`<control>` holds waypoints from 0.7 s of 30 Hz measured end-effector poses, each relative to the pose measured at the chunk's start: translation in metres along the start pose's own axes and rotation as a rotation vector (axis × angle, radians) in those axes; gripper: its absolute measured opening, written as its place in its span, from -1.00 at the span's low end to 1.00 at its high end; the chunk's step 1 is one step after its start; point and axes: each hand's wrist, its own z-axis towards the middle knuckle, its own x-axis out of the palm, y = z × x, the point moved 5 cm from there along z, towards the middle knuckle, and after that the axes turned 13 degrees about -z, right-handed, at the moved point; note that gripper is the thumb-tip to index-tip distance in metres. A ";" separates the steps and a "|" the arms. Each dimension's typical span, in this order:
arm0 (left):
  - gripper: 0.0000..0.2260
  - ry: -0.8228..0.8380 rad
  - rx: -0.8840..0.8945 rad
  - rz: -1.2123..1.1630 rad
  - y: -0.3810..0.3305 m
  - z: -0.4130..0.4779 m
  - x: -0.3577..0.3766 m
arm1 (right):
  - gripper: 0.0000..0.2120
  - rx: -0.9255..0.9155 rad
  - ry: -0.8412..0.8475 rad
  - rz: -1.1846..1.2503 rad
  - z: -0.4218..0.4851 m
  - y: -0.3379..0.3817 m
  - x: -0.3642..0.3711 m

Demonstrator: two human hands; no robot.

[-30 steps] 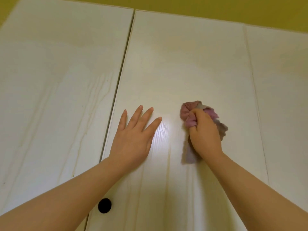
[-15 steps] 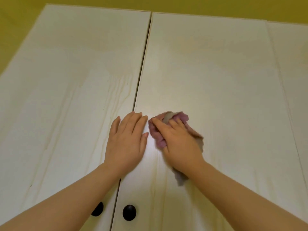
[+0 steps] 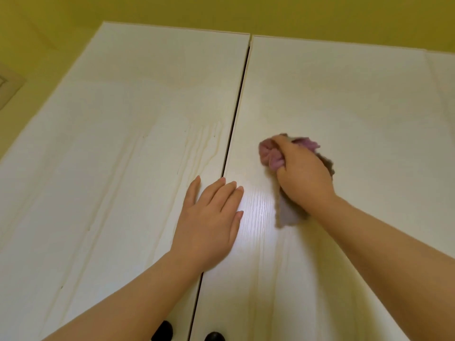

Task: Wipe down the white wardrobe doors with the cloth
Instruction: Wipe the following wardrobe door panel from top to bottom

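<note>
Two white wardrobe doors fill the view, the left door (image 3: 118, 156) and the right door (image 3: 357, 99), split by a dark vertical gap. My right hand (image 3: 302, 175) presses a bunched pink and grey cloth (image 3: 269, 156) against the right door, a little right of the gap. A grey tail of the cloth hangs below my wrist. My left hand (image 3: 209, 217) lies flat with fingers together across the gap, palm on the doors, holding nothing.
Two round black knobs (image 3: 162, 331) (image 3: 214, 337) sit at the bottom edge, one on each door beside the gap. A yellow wall (image 3: 221, 11) runs above the doors. A third white panel (image 3: 445, 77) shows at the far right.
My right hand swept the cloth left toward the gap, then back right and slightly up. My left hand shifted left onto the gap and closed its fingers. My view tilted upward.
</note>
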 end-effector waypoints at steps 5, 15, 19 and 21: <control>-0.64 -0.062 -0.009 -0.063 0.002 0.001 -0.001 | -0.61 -0.205 0.008 -0.053 -0.031 0.053 0.014; -0.67 -0.099 0.026 -0.105 0.001 -0.003 -0.002 | -0.70 -0.190 -0.006 -0.055 -0.032 0.052 0.014; -0.66 -0.116 -0.021 -0.110 0.003 -0.003 -0.004 | -0.57 -0.269 0.051 -0.015 -0.036 0.041 0.008; -0.61 -0.101 -0.033 -0.109 0.001 -0.002 -0.005 | -0.64 -0.062 0.006 -0.011 -0.026 0.021 0.003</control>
